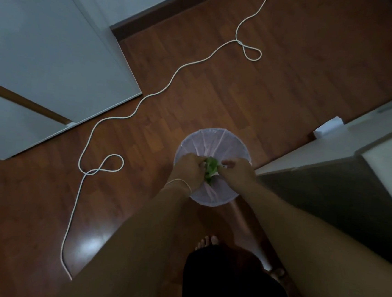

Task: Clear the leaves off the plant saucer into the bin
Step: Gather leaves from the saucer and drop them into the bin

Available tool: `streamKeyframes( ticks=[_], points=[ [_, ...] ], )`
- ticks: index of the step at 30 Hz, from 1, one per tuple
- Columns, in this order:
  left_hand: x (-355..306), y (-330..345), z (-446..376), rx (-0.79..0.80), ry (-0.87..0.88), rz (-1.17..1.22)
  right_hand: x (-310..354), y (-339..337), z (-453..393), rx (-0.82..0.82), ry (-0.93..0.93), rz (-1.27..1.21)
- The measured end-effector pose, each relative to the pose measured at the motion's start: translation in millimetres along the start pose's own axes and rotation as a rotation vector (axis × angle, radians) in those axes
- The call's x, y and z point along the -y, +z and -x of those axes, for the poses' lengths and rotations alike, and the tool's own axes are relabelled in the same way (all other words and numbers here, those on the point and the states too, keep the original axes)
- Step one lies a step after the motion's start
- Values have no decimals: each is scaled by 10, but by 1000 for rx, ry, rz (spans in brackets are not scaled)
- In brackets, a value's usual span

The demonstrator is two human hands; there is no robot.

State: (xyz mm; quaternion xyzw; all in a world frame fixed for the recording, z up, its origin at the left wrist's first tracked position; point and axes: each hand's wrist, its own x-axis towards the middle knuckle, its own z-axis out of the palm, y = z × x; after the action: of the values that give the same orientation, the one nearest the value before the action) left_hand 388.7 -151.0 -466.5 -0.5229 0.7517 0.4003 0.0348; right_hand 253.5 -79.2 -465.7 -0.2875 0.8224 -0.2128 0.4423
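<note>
A round bin (214, 143) lined with a pale plastic bag stands on the wooden floor directly below me. Both hands are over its opening. A clump of green leaves (210, 171) sits between them. My left hand (188, 169) grips the leaves from the left, a thin band on its wrist. My right hand (236, 170) pinches them from the right, with a bit of something white at its fingers. The plant saucer is not visible; it may be hidden under the hands.
A long white cord (173, 79) snakes across the floor with loops at the left and far right. White cabinet doors (44, 50) stand at the left. A white and dark unit (357, 152) flanks the bin on the right. My bare feet (207, 243) are just behind the bin.
</note>
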Motion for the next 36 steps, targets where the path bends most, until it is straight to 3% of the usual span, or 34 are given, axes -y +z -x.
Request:
streamKeyframes(
  ticks=[5,14,22,29,36],
  points=[
    [-26,-13,55,-140,35,49,-60,-11,59,11,21,44],
    [-79,-58,76,-67,54,-60,-75,-36,60,21,32,68],
    [-105,-168,180,-100,69,-68,-48,-156,157,22,29,60],
    [-539,-946,234,-195,160,-86,665,-630,442,-16,-82,-111],
    [-1378,-2062,446,-285,288,-68,1710,-1229,930,-106,-145,-219]
  ],
)
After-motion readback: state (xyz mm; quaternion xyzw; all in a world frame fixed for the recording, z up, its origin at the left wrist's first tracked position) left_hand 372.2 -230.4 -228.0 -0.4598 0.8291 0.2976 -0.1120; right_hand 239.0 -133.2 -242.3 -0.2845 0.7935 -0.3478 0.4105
